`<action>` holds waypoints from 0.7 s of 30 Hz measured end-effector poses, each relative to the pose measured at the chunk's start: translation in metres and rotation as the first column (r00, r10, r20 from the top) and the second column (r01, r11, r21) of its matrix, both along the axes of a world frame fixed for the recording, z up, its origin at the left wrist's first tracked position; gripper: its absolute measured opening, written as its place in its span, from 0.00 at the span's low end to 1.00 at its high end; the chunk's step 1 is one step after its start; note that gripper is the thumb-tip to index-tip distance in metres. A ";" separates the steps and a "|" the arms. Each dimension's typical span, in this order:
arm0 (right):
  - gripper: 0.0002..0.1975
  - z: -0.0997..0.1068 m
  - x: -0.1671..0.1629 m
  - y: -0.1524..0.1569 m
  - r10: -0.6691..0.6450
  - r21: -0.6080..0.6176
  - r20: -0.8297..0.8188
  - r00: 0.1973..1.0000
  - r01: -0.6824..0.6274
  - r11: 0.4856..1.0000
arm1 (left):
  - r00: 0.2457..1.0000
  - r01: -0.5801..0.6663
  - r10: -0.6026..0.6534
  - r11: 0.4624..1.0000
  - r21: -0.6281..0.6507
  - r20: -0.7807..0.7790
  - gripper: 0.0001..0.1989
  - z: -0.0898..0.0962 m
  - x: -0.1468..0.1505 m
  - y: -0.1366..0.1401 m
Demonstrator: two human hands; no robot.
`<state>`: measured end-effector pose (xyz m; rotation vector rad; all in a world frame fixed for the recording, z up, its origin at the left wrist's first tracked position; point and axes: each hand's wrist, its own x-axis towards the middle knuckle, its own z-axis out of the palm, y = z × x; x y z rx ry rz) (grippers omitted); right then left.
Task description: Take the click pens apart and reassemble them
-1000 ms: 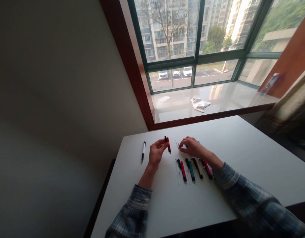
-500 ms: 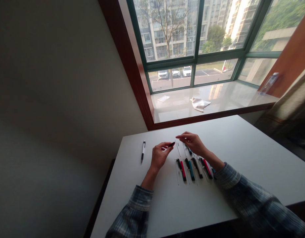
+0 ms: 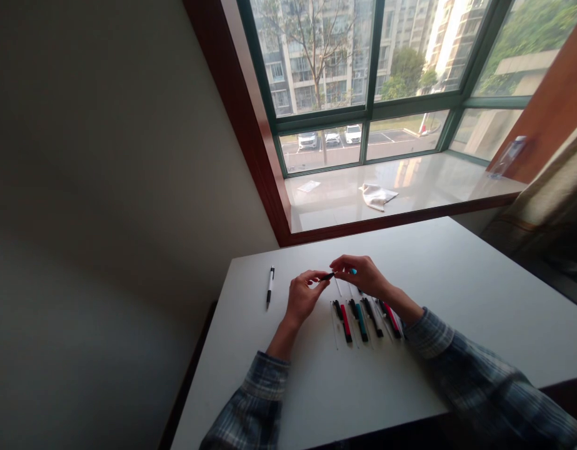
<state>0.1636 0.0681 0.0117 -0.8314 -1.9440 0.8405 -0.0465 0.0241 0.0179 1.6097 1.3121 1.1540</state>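
Note:
My left hand (image 3: 303,295) pinches a short black pen part (image 3: 326,276) between thumb and fingertips, above the table. At its far end, the fingertips of my right hand (image 3: 361,274) come together; whatever small thing they may grip there is too small to make out. A teal bit (image 3: 353,271) shows at the right hand's fingers, and I cannot tell whether it is held. Below the hands lies a row of disassembled pens, with a red barrel (image 3: 346,324), a teal barrel (image 3: 362,322), black pieces (image 3: 373,317) and thin clear refills (image 3: 334,328). Other parts under my right hand are partly hidden.
A whole white-and-black pen (image 3: 270,287) lies on the white table (image 3: 316,387) to the left. Beyond the table, the window sill holds a crumpled white tissue (image 3: 378,197), a flat white packet (image 3: 309,186) and a clear bottle (image 3: 508,157).
My right hand has moved slightly down, its fingertips now meeting the end of the black pen part. The teal bit now shows at its fingers. My left hand has barely shifted.

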 end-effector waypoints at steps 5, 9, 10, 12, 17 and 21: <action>0.10 -0.006 0.004 0.002 -0.126 0.025 0.155 0.980 0.123 0.992 | 0.997 -0.014 0.017 0.999 -0.040 0.076 0.13 0.000 -0.001 0.002; 0.09 -0.012 0.003 0.002 -0.243 0.166 0.457 0.856 0.186 0.968 | 0.983 -0.078 0.091 0.993 -0.084 0.159 0.17 0.002 -0.001 0.004; 0.10 -0.013 0.002 0.002 -0.246 0.180 0.494 0.834 0.179 0.967 | 0.979 -0.091 0.105 0.992 -0.083 0.175 0.17 0.002 -0.001 0.005; 0.10 -0.014 -0.003 -0.001 -0.247 0.192 0.534 0.809 0.169 0.967 | 0.971 -0.114 0.126 0.991 -0.072 0.202 0.17 0.001 -0.002 0.007; 0.07 -0.015 -0.013 -0.007 -0.214 0.209 0.555 0.804 0.114 0.971 | 0.958 -0.184 0.189 0.982 -0.046 0.216 0.17 -0.002 -0.003 0.011; 0.04 -0.020 -0.017 -0.007 -0.188 0.218 0.544 0.818 0.078 0.973 | 0.955 -0.217 0.214 0.976 -0.005 0.205 0.16 -0.004 -0.006 0.012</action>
